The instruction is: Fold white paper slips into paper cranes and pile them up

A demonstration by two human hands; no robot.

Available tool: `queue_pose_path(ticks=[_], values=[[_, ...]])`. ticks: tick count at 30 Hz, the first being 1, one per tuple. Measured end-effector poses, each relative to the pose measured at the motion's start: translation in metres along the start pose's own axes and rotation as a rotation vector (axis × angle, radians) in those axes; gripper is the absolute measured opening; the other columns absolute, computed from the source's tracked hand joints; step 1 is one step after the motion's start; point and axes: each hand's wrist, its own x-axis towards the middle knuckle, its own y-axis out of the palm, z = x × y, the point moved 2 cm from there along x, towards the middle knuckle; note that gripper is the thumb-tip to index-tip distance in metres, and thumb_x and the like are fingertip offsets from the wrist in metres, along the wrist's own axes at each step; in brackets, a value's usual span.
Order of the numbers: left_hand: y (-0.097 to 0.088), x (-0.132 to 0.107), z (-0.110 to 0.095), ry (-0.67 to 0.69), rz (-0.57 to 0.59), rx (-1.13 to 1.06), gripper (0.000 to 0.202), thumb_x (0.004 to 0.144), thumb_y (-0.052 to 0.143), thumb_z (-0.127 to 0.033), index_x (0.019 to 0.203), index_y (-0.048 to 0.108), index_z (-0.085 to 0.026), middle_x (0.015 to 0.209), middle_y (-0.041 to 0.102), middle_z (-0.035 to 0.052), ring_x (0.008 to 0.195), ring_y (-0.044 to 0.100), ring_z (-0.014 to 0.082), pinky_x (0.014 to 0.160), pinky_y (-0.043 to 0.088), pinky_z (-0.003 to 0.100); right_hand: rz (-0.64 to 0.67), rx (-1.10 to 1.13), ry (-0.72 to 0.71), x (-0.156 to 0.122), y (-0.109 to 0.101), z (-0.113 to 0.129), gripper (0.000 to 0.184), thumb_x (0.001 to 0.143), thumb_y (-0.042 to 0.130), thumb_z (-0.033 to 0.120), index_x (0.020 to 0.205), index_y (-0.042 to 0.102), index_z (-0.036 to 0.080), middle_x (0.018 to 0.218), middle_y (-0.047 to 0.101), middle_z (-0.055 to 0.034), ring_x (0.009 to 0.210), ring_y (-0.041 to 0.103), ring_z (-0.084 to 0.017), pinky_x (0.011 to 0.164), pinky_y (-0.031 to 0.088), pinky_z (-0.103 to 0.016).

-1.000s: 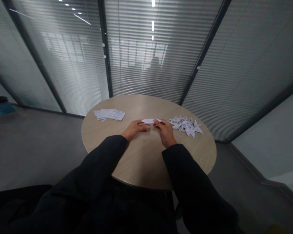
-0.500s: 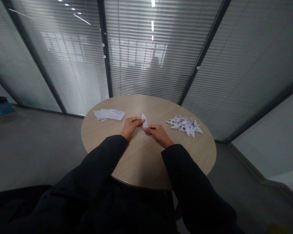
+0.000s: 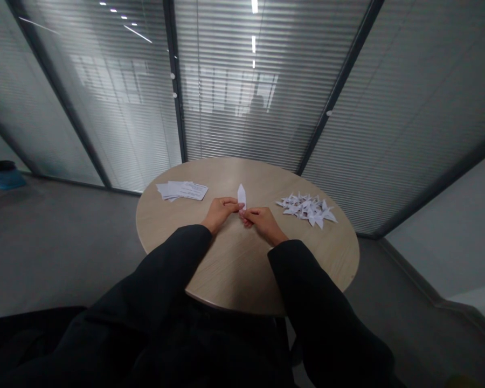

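Straightened since the earlier frame, the narrow folded white paper (image 3: pixel 241 196) now stands upright instead of leaning. Glass partitions with slatted blinds (image 3: pixel 242 91) fill the top of the frame, behind a round wood-grain table (image 3: pixel 234 269). Toward the table's upper left lies a stack of printed paper slips (image 3: pixel 182 191); to its right, a heap of white origami cranes (image 3: pixel 307 210). At centre, the left hand (image 3: pixel 219 213) and right hand (image 3: pixel 263 223) meet, fingers closed, pinching the paper's lower end between them.

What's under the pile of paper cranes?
The pile of paper cranes lies on the wooden table. The tabletop right beneath it is covered and can't be seen.
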Motion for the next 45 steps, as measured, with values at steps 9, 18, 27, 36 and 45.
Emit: queue_pose_path(ticks=[9,18,27,36,45], values=[[-0.002,0.001,0.002,0.001,-0.041,-0.036,0.034,0.054,0.083,-0.039,0.07,0.07,-0.011,0.069,0.068,0.0063,0.065,0.06,0.0145,0.073,0.047,0.031,0.011,-0.122,-0.051,-0.004,-0.001,0.008,0.043,0.071,0.066,0.058,0.061,0.067,0.016,0.051,0.058,-0.0009,0.048,0.051,-0.012,0.05,0.041,-0.026],[-0.001,0.006,0.01,-0.113,-0.006,-0.019,0.041,0.046,0.087,-0.04,0.07,0.068,-0.012,0.067,0.067,0.0034,0.06,0.058,0.0123,0.065,0.049,0.028,-0.335,-0.198,-0.297,-0.004,-0.013,0.015,0.031,0.067,0.07,0.042,0.09,0.065,0.021,0.078,0.062,-0.0017,0.074,0.058,-0.018,0.068,0.047,-0.03],[0.001,0.008,0.015,-0.126,0.085,0.039,0.037,0.05,0.086,-0.033,0.071,0.067,-0.01,0.066,0.066,0.0029,0.06,0.059,0.0116,0.064,0.05,0.028,-0.277,-0.124,-0.286,-0.002,-0.015,0.014,0.027,0.066,0.072,0.04,0.081,0.059,0.021,0.082,0.061,-0.0033,0.08,0.059,-0.019,0.073,0.048,-0.031],[0.002,0.007,0.014,-0.131,0.13,0.082,0.035,0.05,0.087,-0.034,0.068,0.068,-0.011,0.063,0.066,0.0023,0.06,0.059,0.0128,0.067,0.051,0.029,-0.254,-0.067,-0.261,-0.002,-0.013,0.015,0.028,0.063,0.075,0.038,0.078,0.06,0.02,0.079,0.06,-0.0015,0.075,0.059,-0.017,0.071,0.048,-0.031],[0.002,0.002,0.013,-0.193,0.146,-0.024,0.036,0.049,0.087,-0.033,0.073,0.072,-0.01,0.072,0.07,0.0062,0.066,0.062,0.0139,0.075,0.052,0.032,-0.288,-0.155,-0.341,-0.003,-0.014,0.017,0.027,0.068,0.072,0.045,0.072,0.061,0.021,0.083,0.058,-0.0028,0.073,0.057,-0.017,0.063,0.048,-0.029]])
